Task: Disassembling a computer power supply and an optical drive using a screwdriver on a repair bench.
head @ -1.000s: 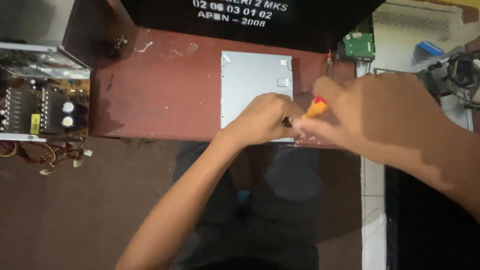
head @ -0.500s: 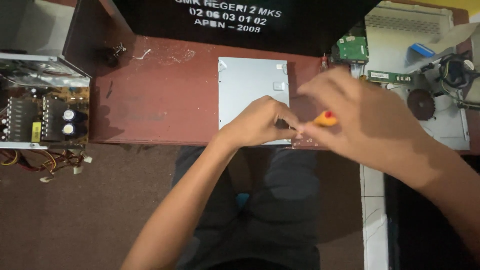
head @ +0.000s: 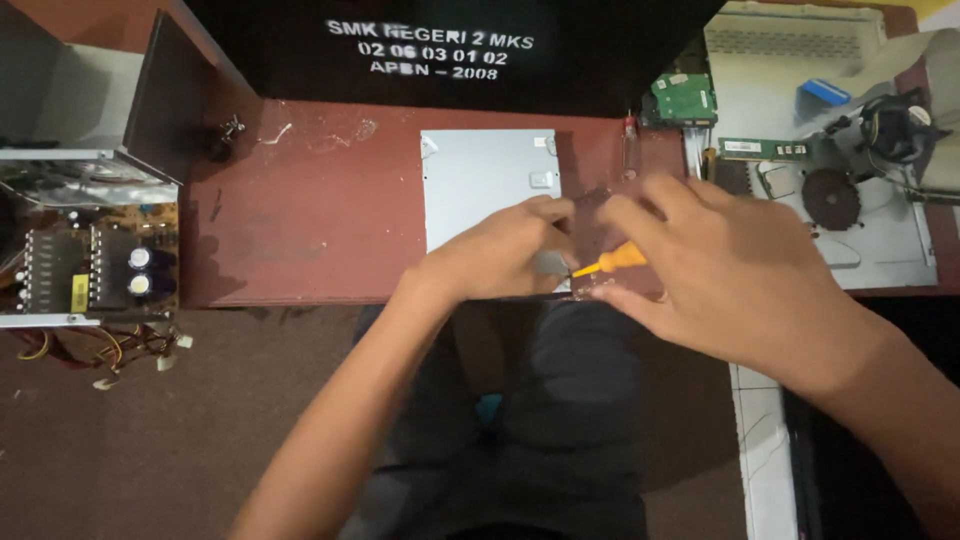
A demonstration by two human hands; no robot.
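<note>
Head view: the grey drive case (head: 487, 190) is best steadied on the surface (head: 300, 220) by the left hand (head: 495, 255) (its grip pressed together at the near edge) while the orange-handled screwdriver (head: 612, 262) — pinched in the right hand (head: 735, 275) — is kept square to the screw.

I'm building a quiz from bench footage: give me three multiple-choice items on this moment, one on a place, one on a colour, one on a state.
1. Where does the flat grey metal drive casing lie?
A. on the reddish-brown wooden table
B. on the floor
C. inside the open power supply

2. What colour is the handle of the small screwdriver?
A. blue
B. orange
C. green

3. What is the state of the opened power supply box at the left?
A. lid shut
C. wrapped in plastic
B. open, circuit board showing

Key: 1 A, the casing rests on the tabletop. 2 B, an orange handle shows by the right hand. 3 B, capacitors and wires are visible. The left hand rests on the casing.
</note>
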